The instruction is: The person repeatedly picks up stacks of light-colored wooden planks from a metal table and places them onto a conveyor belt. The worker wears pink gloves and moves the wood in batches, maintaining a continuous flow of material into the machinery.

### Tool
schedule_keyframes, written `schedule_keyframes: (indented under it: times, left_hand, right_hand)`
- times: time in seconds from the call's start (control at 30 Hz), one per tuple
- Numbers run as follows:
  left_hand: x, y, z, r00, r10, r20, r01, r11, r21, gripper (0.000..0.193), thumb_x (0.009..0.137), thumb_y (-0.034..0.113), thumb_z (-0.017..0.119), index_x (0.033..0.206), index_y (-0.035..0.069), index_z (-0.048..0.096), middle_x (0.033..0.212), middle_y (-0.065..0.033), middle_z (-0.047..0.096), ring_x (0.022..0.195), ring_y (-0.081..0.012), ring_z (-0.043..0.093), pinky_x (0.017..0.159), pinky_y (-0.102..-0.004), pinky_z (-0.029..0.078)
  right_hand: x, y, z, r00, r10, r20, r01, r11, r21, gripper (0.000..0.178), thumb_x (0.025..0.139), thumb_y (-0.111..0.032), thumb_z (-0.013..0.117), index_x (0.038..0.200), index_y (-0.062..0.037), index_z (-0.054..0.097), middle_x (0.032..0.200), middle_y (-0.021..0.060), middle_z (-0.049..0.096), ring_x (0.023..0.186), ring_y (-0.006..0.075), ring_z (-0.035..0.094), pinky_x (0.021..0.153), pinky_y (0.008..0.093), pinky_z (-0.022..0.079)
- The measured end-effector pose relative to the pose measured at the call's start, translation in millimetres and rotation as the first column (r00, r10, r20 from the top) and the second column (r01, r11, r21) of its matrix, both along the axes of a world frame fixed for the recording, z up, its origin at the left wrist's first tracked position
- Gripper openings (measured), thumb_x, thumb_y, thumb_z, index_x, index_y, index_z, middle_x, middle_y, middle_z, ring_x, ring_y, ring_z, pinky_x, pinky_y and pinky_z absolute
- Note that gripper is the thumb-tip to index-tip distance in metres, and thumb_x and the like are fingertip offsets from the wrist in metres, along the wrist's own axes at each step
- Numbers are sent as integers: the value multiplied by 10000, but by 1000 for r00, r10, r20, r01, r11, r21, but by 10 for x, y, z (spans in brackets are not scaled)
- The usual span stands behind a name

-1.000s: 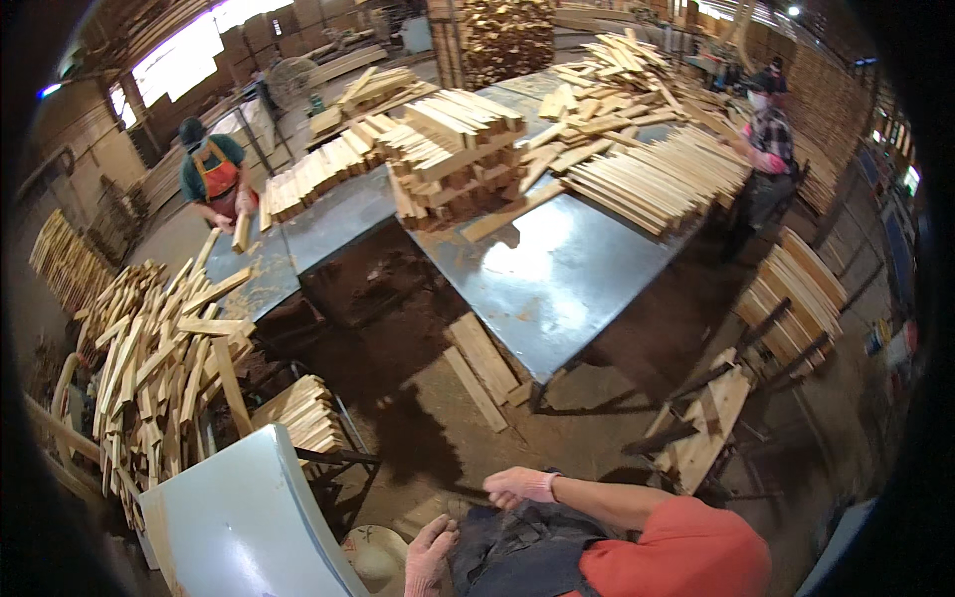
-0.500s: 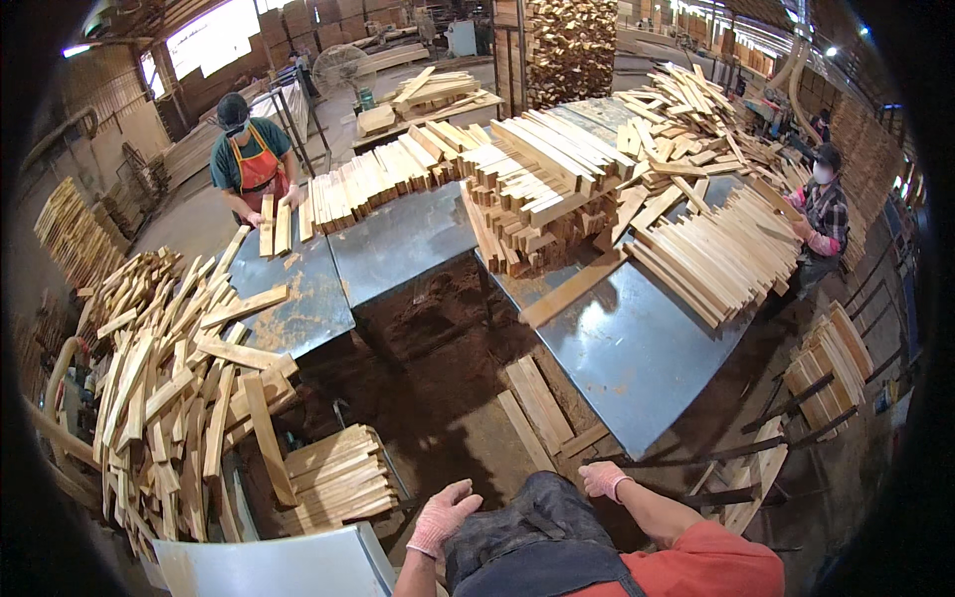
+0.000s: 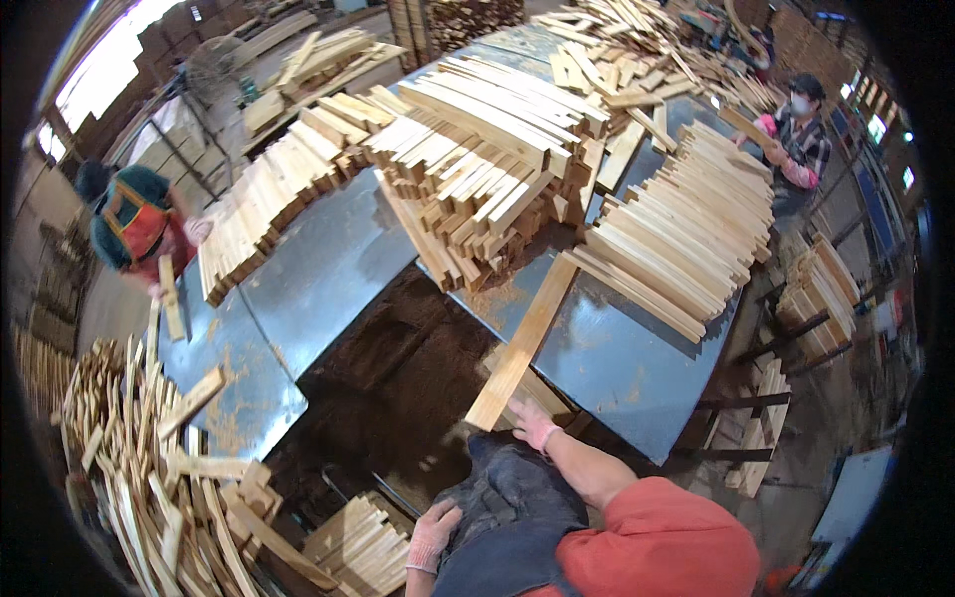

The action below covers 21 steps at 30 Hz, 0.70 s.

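Observation:
A long wooden plank (image 3: 522, 343) lies on the right metal table, its near end jutting past the edge toward me. My right hand (image 3: 535, 426), in a pale pink glove, reaches to the side of that near end with fingers stretched out; whether they touch the wood I cannot tell. My left hand (image 3: 434, 532), gloved alike, is low against my dark apron (image 3: 512, 497), fingers loosely bent and apart, with nothing visible in it. Beyond the plank rises a stack of wooden strips (image 3: 477, 169). To its right, a row of strips (image 3: 676, 234) lies side by side.
A heap of loose strips (image 3: 149, 488) spreads at the left, near a smaller stack (image 3: 358, 537). One co-worker (image 3: 139, 224) handles a strip at the left table (image 3: 328, 269); another co-worker (image 3: 796, 139) holds a board at the right. A dark gap separates the tables.
My view has shifted right and downward. My right hand has moved forward to the plank's near end. My left hand stays low by the apron. The left co-worker has moved strips.

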<state>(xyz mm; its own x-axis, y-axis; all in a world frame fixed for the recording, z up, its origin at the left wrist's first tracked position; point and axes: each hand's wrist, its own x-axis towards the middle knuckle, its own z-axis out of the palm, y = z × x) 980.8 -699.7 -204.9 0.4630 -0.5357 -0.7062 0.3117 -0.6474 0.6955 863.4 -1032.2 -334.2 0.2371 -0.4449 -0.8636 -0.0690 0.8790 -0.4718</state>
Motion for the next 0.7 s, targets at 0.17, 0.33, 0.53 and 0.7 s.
schedule_keyframes:
  times: [0.17,0.33,0.53,0.7]
  left_hand:
    - [843,-375,165,990,-113,89,103,988,115,557,962,287,771,1381,-70,687,1330,-191,742,1230,-263,698,1084,-355,518]
    - [1560,-953,58,990,78,-114,-64,991,117,555,969,236,771,1402,-93,664,1237,-135,757,1024,-163,683,908,-301,556]
    - [2016,-1859,129,981,-190,43,186,979,85,553,994,217,750,1445,-82,634,1194,-112,758,1023,-186,700,901,-312,561]
    - [2204,-2504,277,899,-437,14,428,886,175,630,960,367,750,1440,-30,660,1431,-198,707,1356,-297,651,1156,-371,478]
  right_hand:
    - [1083,-290,-476,864,-238,443,182,969,165,351,949,-127,808,1265,-27,692,1183,105,747,1160,283,714,1065,505,568]
    - [1510,-111,-111,825,-283,489,138,940,311,348,925,-107,846,1248,-44,731,1205,80,773,1157,274,723,1094,506,555]
    - [837,-455,545,940,-57,335,85,994,-71,423,922,-210,861,1259,13,736,1170,105,776,1069,240,736,1000,449,578]
    - [-521,-1220,1198,776,452,-439,-571,800,-184,401,851,-265,848,1130,14,775,985,132,795,885,248,752,807,438,615]
